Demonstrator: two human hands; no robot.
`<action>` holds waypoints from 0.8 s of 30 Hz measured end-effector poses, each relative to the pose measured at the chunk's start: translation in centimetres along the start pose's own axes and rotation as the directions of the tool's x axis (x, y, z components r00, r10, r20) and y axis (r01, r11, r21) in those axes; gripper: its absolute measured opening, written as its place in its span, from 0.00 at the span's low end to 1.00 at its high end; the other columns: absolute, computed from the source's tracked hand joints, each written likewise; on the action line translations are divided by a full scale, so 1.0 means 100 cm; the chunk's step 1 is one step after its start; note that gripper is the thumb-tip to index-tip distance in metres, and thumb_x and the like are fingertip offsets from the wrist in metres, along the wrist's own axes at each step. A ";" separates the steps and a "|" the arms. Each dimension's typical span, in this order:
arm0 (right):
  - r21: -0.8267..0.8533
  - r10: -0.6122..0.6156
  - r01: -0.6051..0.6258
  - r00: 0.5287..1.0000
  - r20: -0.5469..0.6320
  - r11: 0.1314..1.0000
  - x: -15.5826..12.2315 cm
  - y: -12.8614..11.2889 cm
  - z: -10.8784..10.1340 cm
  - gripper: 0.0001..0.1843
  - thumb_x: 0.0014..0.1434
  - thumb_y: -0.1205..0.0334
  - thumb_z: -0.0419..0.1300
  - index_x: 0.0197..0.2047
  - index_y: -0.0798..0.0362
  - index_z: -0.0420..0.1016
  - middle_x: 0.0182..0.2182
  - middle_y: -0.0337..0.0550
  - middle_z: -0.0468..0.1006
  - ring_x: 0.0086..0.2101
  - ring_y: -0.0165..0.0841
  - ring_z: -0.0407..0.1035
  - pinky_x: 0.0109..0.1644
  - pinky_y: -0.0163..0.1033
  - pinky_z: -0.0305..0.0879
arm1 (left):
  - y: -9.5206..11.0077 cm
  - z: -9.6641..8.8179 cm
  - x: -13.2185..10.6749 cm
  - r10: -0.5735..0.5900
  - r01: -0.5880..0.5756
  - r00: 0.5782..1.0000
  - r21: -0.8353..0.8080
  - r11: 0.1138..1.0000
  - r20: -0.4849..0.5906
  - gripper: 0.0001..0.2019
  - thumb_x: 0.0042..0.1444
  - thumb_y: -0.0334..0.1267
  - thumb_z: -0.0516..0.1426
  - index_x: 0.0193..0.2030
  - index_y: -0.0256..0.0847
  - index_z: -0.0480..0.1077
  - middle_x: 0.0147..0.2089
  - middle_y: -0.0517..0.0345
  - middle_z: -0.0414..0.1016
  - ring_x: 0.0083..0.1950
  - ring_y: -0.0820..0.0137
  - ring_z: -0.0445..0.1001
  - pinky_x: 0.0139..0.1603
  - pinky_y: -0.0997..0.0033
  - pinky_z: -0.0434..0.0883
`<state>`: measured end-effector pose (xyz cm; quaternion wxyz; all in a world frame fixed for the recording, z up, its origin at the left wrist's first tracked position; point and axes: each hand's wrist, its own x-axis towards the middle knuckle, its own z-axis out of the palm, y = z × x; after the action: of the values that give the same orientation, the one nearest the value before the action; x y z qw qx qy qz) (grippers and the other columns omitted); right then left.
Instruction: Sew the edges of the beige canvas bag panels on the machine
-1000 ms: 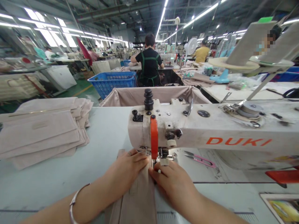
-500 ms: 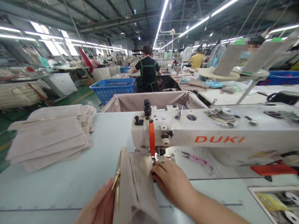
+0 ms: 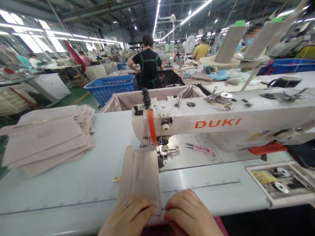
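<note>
Left hand point(image 3: 126, 218) and right hand point(image 3: 190, 214) sit side by side at 6 o'clock, at the near edge of the surface point(image 3: 73, 193). Both hands are curled narrow, fingertips pinching the near end of the beige fabric piece point(image 3: 140, 177); a ring shows on the left hand.

The fabric piece lies flat on the surface, running from the hands away toward 12 o'clock, its far end just beside the presser foot point(image 3: 167, 150) of the sewing machine point(image 3: 221, 121). A small stitched rectangle shows near its middle. A gold metal fitting point(image 3: 116, 178) sticks out at its 9 o'clock edge.

Pink thread snips point(image 3: 199, 149) lie on the machine bed, at 3 o'clock from the presser foot. Stack of beige fabric pieces point(image 3: 46, 137) at 10 o'clock, well apart from the hands. Tray of bobbins point(image 3: 280, 183) set into the surface at 3 o'clock.

Beyond the machine: a fabric-lined bin point(image 3: 128, 100), a blue basket point(image 3: 110, 87), and a person in black point(image 3: 147, 64) seated facing away at 12 o'clock.
</note>
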<state>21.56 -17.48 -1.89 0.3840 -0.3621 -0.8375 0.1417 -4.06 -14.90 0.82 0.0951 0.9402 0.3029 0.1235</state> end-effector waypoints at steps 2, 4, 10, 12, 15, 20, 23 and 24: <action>-0.052 0.015 -0.017 0.999 -0.033 0.999 0.001 -0.003 0.004 0.10 0.73 0.64 0.51 0.40 0.51 0.72 0.33 0.40 0.77 0.35 0.35 0.69 0.39 0.41 0.64 | -0.001 0.000 0.003 -0.025 0.025 1.000 -0.023 0.999 -0.002 0.13 0.70 0.33 0.50 0.54 0.46 0.71 0.50 0.58 0.79 0.48 0.65 0.78 0.52 0.69 0.76; -0.111 0.003 -0.011 0.997 -0.073 0.994 0.004 -0.005 0.010 0.10 0.72 0.65 0.51 0.40 0.52 0.72 0.31 0.40 0.76 0.33 0.35 0.69 0.37 0.42 0.63 | 0.002 0.000 0.005 -0.063 0.062 0.997 -0.031 0.998 -0.039 0.13 0.70 0.32 0.48 0.53 0.45 0.71 0.48 0.57 0.79 0.47 0.65 0.78 0.51 0.69 0.75; -0.272 -0.108 0.060 0.980 -0.165 0.960 0.013 -0.005 0.028 0.13 0.70 0.70 0.51 0.36 0.53 0.73 0.25 0.39 0.74 0.27 0.34 0.63 0.30 0.42 0.57 | 0.012 0.002 0.014 -0.019 0.036 0.966 0.059 0.998 -0.259 0.13 0.73 0.33 0.46 0.50 0.42 0.71 0.41 0.56 0.79 0.41 0.67 0.77 0.47 0.70 0.73; -0.296 -0.150 0.093 0.972 -0.179 0.951 0.013 -0.005 0.030 0.15 0.71 0.70 0.51 0.33 0.53 0.73 0.23 0.38 0.72 0.25 0.33 0.62 0.29 0.42 0.54 | 0.013 0.002 0.017 0.038 -0.020 0.947 0.061 0.998 -0.318 0.14 0.74 0.33 0.45 0.49 0.41 0.73 0.40 0.57 0.79 0.40 0.70 0.76 0.47 0.73 0.73; -0.311 -0.216 0.150 0.959 -0.187 0.938 0.013 -0.003 0.028 0.16 0.72 0.71 0.51 0.32 0.55 0.73 0.22 0.37 0.71 0.25 0.32 0.61 0.28 0.41 0.53 | 0.014 0.002 0.022 0.073 -0.051 0.922 0.068 0.996 -0.380 0.15 0.74 0.32 0.47 0.47 0.39 0.75 0.39 0.58 0.79 0.41 0.72 0.75 0.48 0.76 0.72; -0.328 -0.230 0.157 0.953 -0.197 0.931 0.011 -0.002 0.024 0.15 0.71 0.72 0.52 0.34 0.55 0.75 0.22 0.37 0.71 0.24 0.30 0.62 0.29 0.40 0.56 | 0.015 0.002 0.031 0.062 -0.038 0.933 0.075 0.996 -0.355 0.22 0.76 0.38 0.43 0.40 0.41 0.76 0.34 0.60 0.77 0.35 0.72 0.74 0.42 0.77 0.73; -0.316 -0.196 0.140 0.968 -0.154 0.938 0.007 -0.003 0.023 0.13 0.70 0.72 0.54 0.34 0.55 0.75 0.22 0.37 0.71 0.25 0.31 0.64 0.30 0.39 0.59 | 0.015 0.002 0.031 0.047 -0.030 0.946 0.059 0.998 -0.320 0.22 0.76 0.39 0.42 0.40 0.41 0.75 0.34 0.61 0.78 0.35 0.72 0.74 0.42 0.76 0.72; -0.311 -0.189 0.133 0.969 -0.157 0.941 0.006 -0.003 0.022 0.12 0.69 0.72 0.55 0.34 0.56 0.76 0.22 0.37 0.72 0.25 0.31 0.65 0.31 0.39 0.60 | 0.015 0.002 0.031 0.047 -0.031 0.948 0.053 0.998 -0.314 0.22 0.76 0.39 0.42 0.41 0.41 0.75 0.35 0.61 0.78 0.36 0.72 0.74 0.43 0.76 0.72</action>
<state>19.45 -17.20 -2.88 0.4112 -0.3575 -0.8369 -0.0526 -0.71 -14.29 1.56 0.0209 0.9163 0.2984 0.2664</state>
